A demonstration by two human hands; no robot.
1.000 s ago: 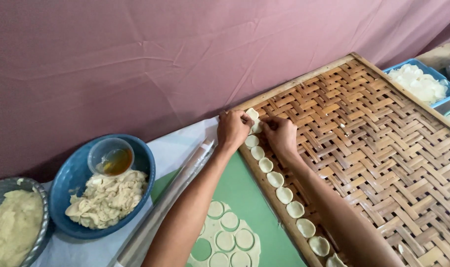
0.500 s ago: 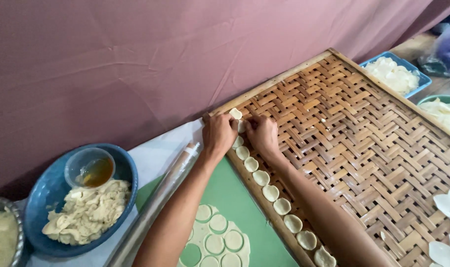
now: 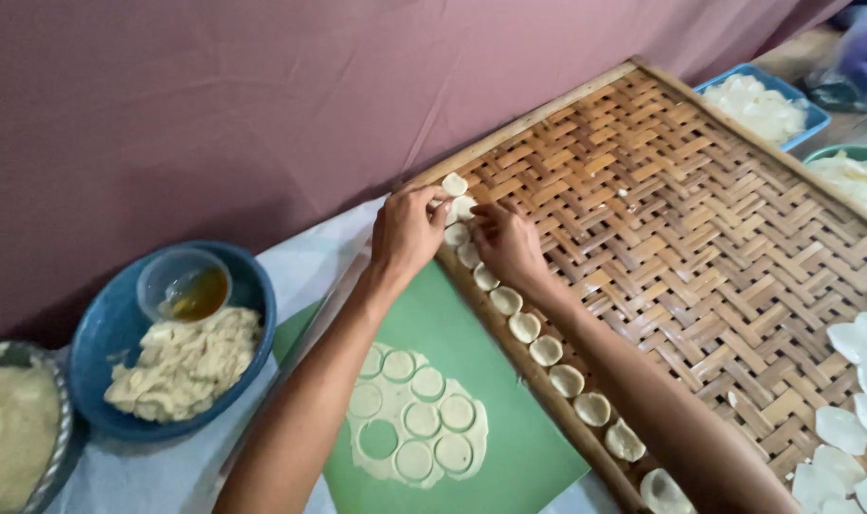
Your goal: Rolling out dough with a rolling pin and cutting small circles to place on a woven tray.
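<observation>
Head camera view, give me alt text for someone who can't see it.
Both hands, left hand and right hand, press a small dough round onto a woven bamboo tray, extending a row along its edge. Beside it lie a green mat with cut dough sheet and a blue bowl.

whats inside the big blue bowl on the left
The blue bowl holds a heap of pale dough scraps and a small clear cup of amber liquid. The bowl's bottom beneath them is covered.
</observation>
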